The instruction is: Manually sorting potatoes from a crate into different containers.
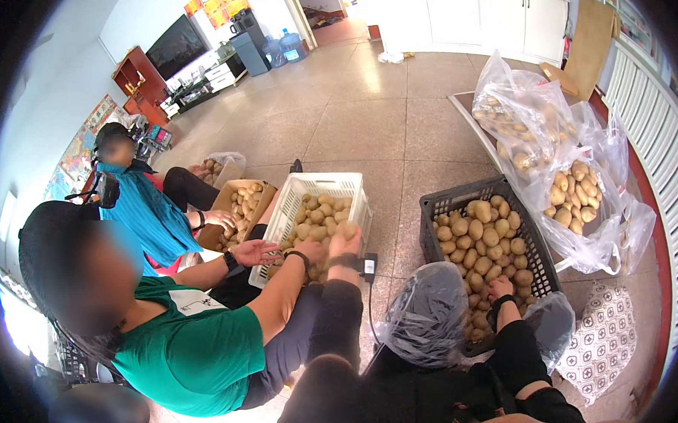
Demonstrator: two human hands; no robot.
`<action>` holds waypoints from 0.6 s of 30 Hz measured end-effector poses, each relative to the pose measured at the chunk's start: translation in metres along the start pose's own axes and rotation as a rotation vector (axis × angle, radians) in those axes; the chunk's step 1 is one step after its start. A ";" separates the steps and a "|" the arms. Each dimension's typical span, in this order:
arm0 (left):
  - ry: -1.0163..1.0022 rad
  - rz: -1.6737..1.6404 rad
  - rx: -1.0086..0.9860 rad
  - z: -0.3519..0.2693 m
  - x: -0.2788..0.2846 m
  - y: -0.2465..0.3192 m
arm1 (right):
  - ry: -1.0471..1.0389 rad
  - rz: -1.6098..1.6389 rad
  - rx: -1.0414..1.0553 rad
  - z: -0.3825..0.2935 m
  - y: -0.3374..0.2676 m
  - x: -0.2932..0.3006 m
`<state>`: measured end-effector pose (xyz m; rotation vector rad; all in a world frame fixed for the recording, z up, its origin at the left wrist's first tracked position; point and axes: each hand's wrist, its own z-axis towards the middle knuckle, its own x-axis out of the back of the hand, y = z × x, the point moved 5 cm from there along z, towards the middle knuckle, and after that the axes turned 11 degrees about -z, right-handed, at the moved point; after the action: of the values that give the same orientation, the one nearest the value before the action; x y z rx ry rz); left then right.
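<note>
Over the near right corner of a white plastic crate (335,180), my left hand (345,244) grips a potato (348,229). Potatoes (316,216) are heaped inside this crate, and a co-worker's hand reaches in right beside mine. A black plastic crate (429,207) stands in front of me, filled with potatoes (482,233). My right hand (499,288) is down on the potatoes at its near right part. Its fingertips are partly hidden, so whether it grips one is unclear. Plastic film (428,315) covers my knee beside the black crate.
At my left sits a co-worker in a green shirt (209,353); another person (140,203) is beyond, at a cardboard box (267,197) of potatoes. Clear plastic bags (515,90) of potatoes lie at the right, near a white radiator (646,101). A cable (371,312) hangs from my left wrist.
</note>
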<state>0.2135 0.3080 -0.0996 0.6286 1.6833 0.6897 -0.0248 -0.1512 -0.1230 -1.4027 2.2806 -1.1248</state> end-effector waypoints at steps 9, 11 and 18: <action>0.276 1.253 -0.165 -0.076 -0.091 0.068 | 0.132 -0.117 0.004 0.027 0.021 0.023; 0.059 1.281 -0.240 -0.073 -0.110 0.061 | 0.138 -0.140 0.036 0.030 0.018 0.010; -0.381 -0.310 0.536 -0.184 -0.284 -0.059 | 0.330 -0.349 0.069 0.063 0.034 0.043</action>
<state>0.0886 0.0416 0.0775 0.7889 1.5544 -0.1142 -0.0338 -0.2099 -0.1820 -1.7452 2.2267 -1.6326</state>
